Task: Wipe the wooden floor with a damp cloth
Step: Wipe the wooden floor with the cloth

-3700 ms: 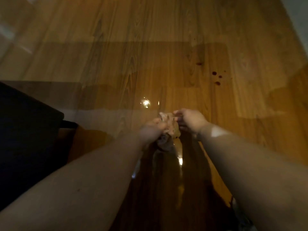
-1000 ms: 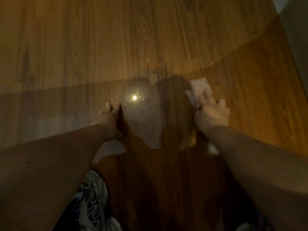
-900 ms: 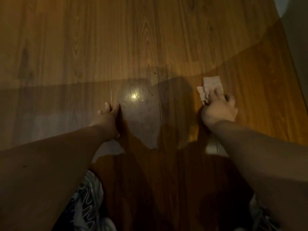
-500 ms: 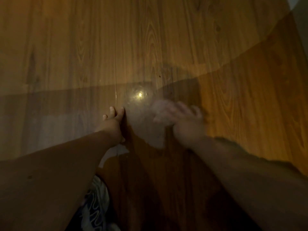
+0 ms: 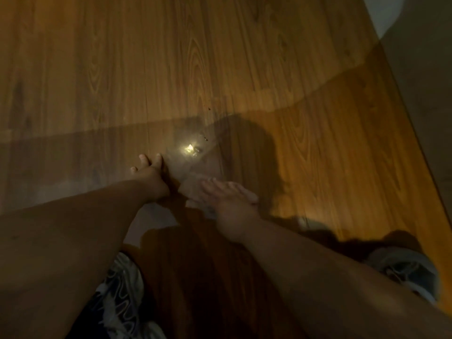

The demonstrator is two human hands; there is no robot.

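Surroundings: patterned shoe (image 5: 119, 297) at lower left, under the left forearm. Grey shoe (image 5: 406, 272) at lower right. Bright glint (image 5: 189, 149) on the boards just beyond the hands. Dark specks (image 5: 209, 108) farther out.

Edges: wooden floor (image 5: 244, 57) extends far ahead and leftward; grey wall (image 5: 420, 81) bounds it on the right.

Left hand (image 5: 149, 172): fingers spread, planted on the floor.

Right hand (image 5: 227, 199): blurred, fingers straight and close, pressed flat on the cloth (image 5: 192, 189).

Cloth: pale, on the floor, showing past the right fingertips, just beside the left wrist.
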